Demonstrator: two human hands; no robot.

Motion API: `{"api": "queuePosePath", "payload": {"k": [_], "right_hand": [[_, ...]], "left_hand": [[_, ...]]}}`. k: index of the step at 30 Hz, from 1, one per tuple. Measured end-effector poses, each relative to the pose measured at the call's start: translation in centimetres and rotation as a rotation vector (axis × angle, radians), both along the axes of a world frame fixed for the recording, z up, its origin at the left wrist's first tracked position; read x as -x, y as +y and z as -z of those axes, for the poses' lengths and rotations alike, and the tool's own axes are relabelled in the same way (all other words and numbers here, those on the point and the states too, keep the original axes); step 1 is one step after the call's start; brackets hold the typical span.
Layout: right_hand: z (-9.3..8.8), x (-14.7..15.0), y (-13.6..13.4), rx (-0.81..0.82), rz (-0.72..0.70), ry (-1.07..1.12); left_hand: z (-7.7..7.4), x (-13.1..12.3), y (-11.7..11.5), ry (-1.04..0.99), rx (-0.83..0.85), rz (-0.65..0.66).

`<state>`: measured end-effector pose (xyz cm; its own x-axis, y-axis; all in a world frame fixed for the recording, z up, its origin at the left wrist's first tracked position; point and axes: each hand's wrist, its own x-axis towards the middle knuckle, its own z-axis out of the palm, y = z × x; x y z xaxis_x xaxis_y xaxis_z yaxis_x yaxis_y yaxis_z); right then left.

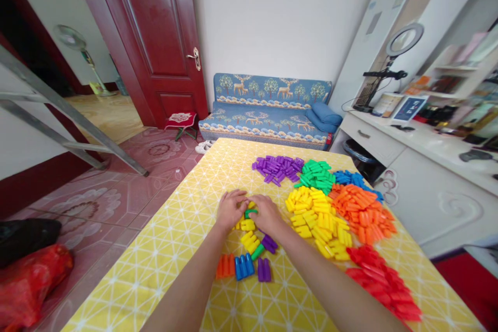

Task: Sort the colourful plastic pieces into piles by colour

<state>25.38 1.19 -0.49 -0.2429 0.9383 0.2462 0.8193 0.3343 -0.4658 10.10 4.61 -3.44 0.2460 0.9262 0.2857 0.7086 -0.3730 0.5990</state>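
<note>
My left hand (232, 209) and my right hand (267, 213) meet over the middle of the table, fingertips bent in towards each other. A green plastic building block (251, 213) shows between them, with my right thumb and fingers closed on it. My left fingers are pinched beside it; what they grip is partly hidden. Yellow blocks (247, 225) lie just under the hands. Nearer me are another yellow group (251, 243), a green block (257, 252), a purple piece (269, 243), an orange group (225, 266), a blue group (244, 266) and a purple group (264, 270).
Sorted heaps of blocks cover the right side: purple (278, 167), green (316, 174), blue (352, 179), yellow (321, 220), orange (365, 212) and red (383, 280). A patterned yellow cloth (163, 264) covers the table. Beyond stands a blue sofa (257, 114); a white dresser (439, 181) is at right.
</note>
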Motion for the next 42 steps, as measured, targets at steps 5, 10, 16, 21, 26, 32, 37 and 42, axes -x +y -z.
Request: {"api": "queuePosePath", "payload": {"k": [5,10,16,21,26,32,37,42], "right_hand": [[-2.0,0.6,-3.1,-0.015,0.106,-0.061],[-1.3,1.5,-4.7,0.077,0.039,-0.221],[-0.7,1.6,-5.1,0.006,0.047,-0.170],[-2.8,-3.6,-3.6,-0.034,0.282,0.071],[-4.7,-11.9,-0.5,-0.014,0.487,-0.113],[-4.0,-16.5,1.1,-0.037,0.514,-0.393],[-3.3,-16.9,0.9,-0.040,0.530,-0.459],[-4.3,-15.3,0.2,-0.095,0.521,-0.461]], "left_hand": [[-0.1,0.0,-0.1,-0.002,-0.003,0.003],[-0.2,-0.1,-0.1,-0.011,0.001,-0.005],[0.1,0.0,0.0,-0.008,-0.001,-0.013],[0.5,0.0,0.1,-0.010,-0.021,-0.009],[0.5,0.0,0.2,-0.008,-0.012,-0.008],[0.4,0.0,0.2,-0.013,-0.032,-0.012],[0.3,0.0,0.1,-0.008,-0.021,-0.010],[0.2,0.0,0.1,-0.010,-0.024,-0.013]]}}
